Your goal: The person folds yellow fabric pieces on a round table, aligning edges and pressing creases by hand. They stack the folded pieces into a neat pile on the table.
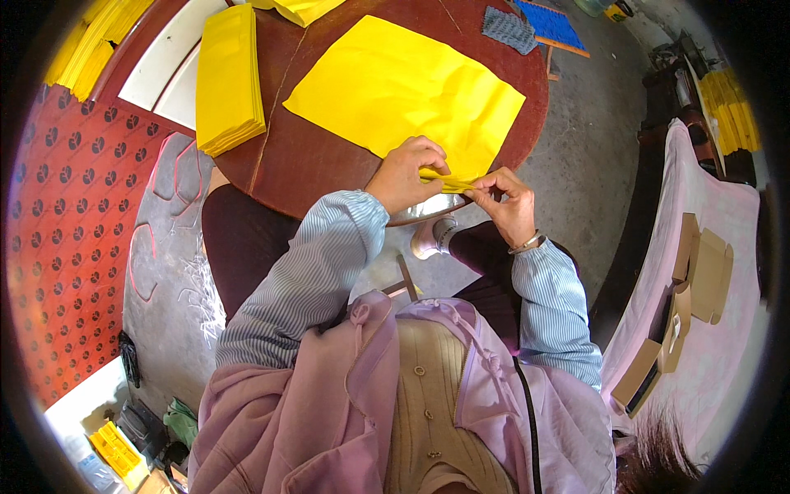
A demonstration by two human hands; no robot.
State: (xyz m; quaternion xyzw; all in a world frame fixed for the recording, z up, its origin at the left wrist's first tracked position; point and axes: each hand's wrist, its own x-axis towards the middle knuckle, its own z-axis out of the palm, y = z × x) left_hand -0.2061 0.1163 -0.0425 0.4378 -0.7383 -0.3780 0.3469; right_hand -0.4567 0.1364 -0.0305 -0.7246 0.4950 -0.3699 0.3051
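Observation:
A large yellow sheet (403,78), cloth or soft paper, lies spread on the round reddish-brown table (321,165). Its near edge is gathered into narrow folds at the table's front rim. My left hand (411,171) pinches this folded edge, with the thumb and fingers bent over it. At the right end of the same fold, my right hand (504,200) grips the corner between thumb and fingertips. Left of the sheet stands a thick stack of folded yellow sheets (229,82). Part of another yellow piece (300,8) shows at the far edge.
A grey textured cloth (509,30) lies at the table's far right, beside a blue slatted object (553,26). Opened cardboard boxes (679,305) rest on a pink-white covered surface (724,214) to my right. More yellow stacks (728,111) stand beyond. Red patterned sheeting (74,239) is at left.

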